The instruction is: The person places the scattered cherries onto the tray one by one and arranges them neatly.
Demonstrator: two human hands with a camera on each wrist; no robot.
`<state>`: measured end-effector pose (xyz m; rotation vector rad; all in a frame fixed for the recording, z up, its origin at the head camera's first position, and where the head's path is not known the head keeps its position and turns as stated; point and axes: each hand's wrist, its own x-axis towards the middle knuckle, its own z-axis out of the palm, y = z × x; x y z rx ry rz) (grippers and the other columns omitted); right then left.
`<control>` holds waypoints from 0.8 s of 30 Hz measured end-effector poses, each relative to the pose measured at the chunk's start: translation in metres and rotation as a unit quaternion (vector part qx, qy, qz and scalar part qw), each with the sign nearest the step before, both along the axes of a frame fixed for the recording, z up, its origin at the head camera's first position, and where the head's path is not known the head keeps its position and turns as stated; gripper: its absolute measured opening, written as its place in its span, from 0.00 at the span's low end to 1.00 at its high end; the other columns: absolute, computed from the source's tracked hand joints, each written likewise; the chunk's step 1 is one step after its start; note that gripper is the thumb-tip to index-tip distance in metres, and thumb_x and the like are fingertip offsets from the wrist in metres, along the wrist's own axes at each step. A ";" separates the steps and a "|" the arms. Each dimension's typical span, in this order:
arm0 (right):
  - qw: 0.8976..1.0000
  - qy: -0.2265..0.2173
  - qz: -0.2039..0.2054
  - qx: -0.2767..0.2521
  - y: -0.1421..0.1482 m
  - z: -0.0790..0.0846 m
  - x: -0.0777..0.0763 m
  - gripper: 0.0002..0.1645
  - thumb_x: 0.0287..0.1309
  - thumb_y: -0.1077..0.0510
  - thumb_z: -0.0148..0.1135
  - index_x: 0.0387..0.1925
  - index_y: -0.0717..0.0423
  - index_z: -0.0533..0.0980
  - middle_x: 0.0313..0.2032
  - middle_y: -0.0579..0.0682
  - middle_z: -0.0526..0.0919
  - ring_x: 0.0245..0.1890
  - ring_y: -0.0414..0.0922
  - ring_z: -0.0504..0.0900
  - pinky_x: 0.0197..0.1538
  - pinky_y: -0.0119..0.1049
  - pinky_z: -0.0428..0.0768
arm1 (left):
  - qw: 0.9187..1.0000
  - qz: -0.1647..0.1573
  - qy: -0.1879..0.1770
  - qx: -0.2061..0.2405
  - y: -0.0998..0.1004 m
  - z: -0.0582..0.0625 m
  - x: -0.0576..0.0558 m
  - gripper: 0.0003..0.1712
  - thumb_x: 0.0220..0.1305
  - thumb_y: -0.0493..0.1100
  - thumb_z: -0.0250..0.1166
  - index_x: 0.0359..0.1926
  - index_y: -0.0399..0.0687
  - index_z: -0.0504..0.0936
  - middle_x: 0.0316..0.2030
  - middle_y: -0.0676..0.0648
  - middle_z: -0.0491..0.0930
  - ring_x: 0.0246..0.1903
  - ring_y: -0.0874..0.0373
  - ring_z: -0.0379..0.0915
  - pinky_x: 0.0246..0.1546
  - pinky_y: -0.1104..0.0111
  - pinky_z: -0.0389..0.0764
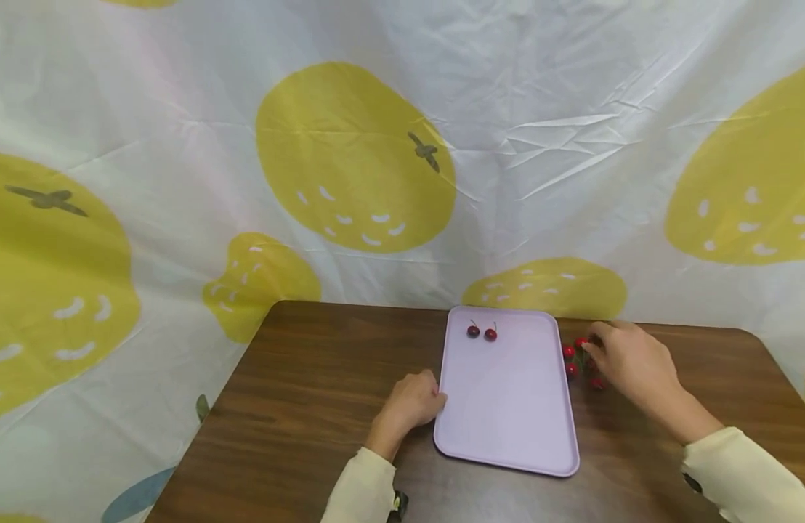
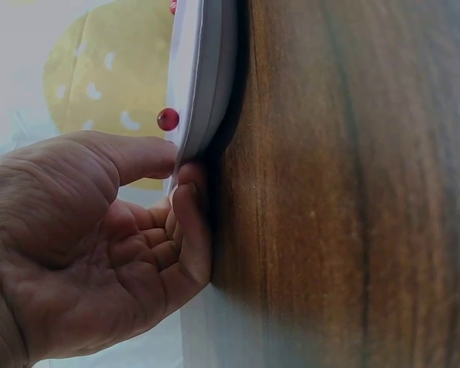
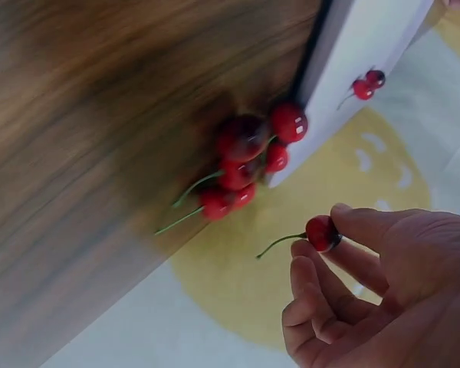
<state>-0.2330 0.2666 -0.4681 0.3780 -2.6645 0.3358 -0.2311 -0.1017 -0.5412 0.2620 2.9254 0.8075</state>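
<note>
Lying on a wooden table (image 1: 324,370), a lilac tray (image 1: 507,399) is pinched along its left side by the left hand (image 1: 411,400); right of the tray, the right hand (image 1: 638,363), near a cherry cluster (image 3: 238,173), pinches one glossy cherry (image 3: 320,232) that a loose hold could drop.

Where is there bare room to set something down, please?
Bare: the near part of the tray, below its two cherries; the table between its left edge and the left hand. Crowded: beside the tray's right edge, where loose cherries cluster by the right hand.
</note>
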 end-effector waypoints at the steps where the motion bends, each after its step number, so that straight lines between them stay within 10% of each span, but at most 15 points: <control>1: 1.000 0.010 0.007 0.000 -0.005 0.000 -0.001 0.09 0.55 0.59 0.77 0.37 0.54 0.84 0.32 0.55 0.86 0.29 0.58 0.86 0.25 0.55 0.78 | 1.000 -0.002 -0.003 0.001 0.000 0.004 0.002 0.12 0.63 0.47 0.67 0.26 0.51 0.75 0.24 0.49 0.77 0.25 0.52 0.73 0.29 0.61 0.73; 10: 0.999 0.022 0.037 -0.008 -0.036 -0.008 -0.015 0.14 0.56 0.64 0.74 0.45 0.54 0.86 0.42 0.59 0.87 0.35 0.61 0.88 0.29 0.57 0.82 | 1.000 -0.004 -0.001 -0.025 0.001 -0.012 -0.006 0.12 0.64 0.51 0.65 0.27 0.52 0.77 0.24 0.49 0.78 0.25 0.52 0.73 0.28 0.61 0.73; 24: 0.998 -0.011 0.065 -0.003 -0.075 -0.021 -0.041 0.16 0.57 0.64 0.75 0.48 0.54 0.86 0.37 0.55 0.86 0.32 0.56 0.85 0.28 0.53 0.81 | 1.000 0.006 -0.010 -0.007 0.001 0.009 0.004 0.13 0.65 0.49 0.66 0.27 0.51 0.76 0.25 0.48 0.78 0.27 0.51 0.74 0.30 0.59 0.74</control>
